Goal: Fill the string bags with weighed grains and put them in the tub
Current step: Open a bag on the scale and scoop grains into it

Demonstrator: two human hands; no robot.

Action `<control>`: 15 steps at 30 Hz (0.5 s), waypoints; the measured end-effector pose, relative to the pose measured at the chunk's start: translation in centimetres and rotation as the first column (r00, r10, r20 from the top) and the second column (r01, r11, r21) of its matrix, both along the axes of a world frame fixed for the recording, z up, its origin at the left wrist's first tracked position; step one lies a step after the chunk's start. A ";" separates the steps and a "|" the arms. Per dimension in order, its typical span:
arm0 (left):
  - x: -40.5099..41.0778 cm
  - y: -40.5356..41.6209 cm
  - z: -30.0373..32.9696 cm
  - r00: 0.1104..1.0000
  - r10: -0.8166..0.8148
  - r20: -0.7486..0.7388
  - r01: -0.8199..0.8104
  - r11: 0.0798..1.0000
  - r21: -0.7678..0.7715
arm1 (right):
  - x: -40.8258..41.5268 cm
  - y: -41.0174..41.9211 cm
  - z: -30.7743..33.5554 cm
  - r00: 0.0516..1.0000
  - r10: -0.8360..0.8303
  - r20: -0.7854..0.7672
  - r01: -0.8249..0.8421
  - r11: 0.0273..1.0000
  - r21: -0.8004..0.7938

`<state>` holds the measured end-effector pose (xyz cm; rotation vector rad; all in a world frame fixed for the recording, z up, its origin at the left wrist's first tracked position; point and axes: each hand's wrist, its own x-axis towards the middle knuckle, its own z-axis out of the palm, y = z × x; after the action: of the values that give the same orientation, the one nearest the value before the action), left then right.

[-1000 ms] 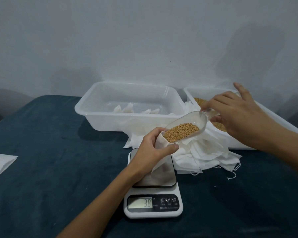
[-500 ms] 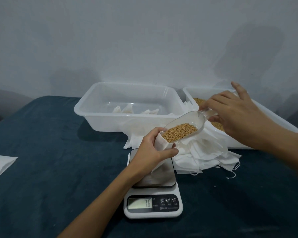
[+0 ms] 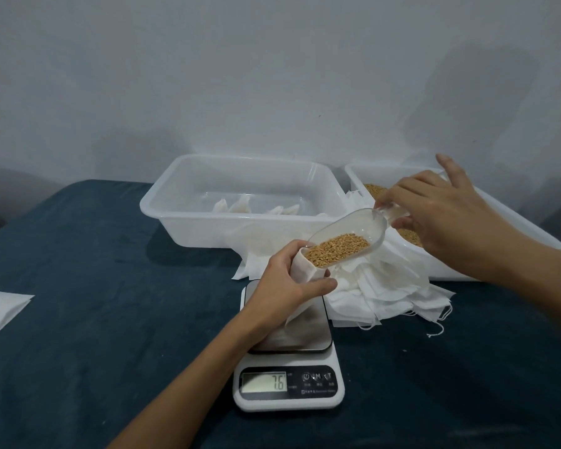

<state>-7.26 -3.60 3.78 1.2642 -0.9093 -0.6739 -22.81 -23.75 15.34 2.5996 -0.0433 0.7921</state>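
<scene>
The left hand (image 3: 284, 288) grips the open mouth of a white bag (image 3: 300, 265) that stands on the scale (image 3: 289, 367), thumb on the near side and fingers curled round the far side, just as it did half a second ago. The right hand (image 3: 441, 218) pinches the handle of a clear scoop (image 3: 347, 236) between thumb and fingers, the little finger lifted; the scoop tilts down to the left with its lip at the bag's mouth. The grain (image 3: 337, 249) lies heaped in the lower front half of the scoop, much as in the frame before, and whether any is falling into the bag cannot be told. The scale's display (image 3: 264, 382) reads 76, the same as half a second ago, up from 38 a second ago. Neither hand nor scoop has shifted noticeably since the last frame. Just right of the scale, touching the scoop's underside, lies a loose pile of empty bags (image 3: 386, 293) with strings trailing toward the near right. Behind the scale on the far side sits a clear tub (image 3: 162, 205) with a few filled white bags (image 3: 240, 207) on its floor. To its right, under the right hand, a second tub (image 3: 515, 234) holds more grain. A white sheet (image 3: 0, 307) lies at the left edge of the dark blue table (image 3: 94, 286).
</scene>
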 end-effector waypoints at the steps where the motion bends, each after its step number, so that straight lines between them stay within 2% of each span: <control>1: 0.0 0.0 0.0 1.000 0.000 -0.001 0.000 1.000 0.001 | 0.0 0.0 0.0 1.000 -0.001 -0.001 0.001 1.000 0.002; 15: 0.1 0.1 0.2 1.000 0.011 -0.021 -0.011 1.000 0.019 | 0.0 0.3 0.0 1.000 0.000 0.009 0.000 1.000 -0.004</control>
<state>-7.20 -3.51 3.99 1.2762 -0.8800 -0.6872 -22.79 -23.44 15.30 2.5925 -0.0449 0.8032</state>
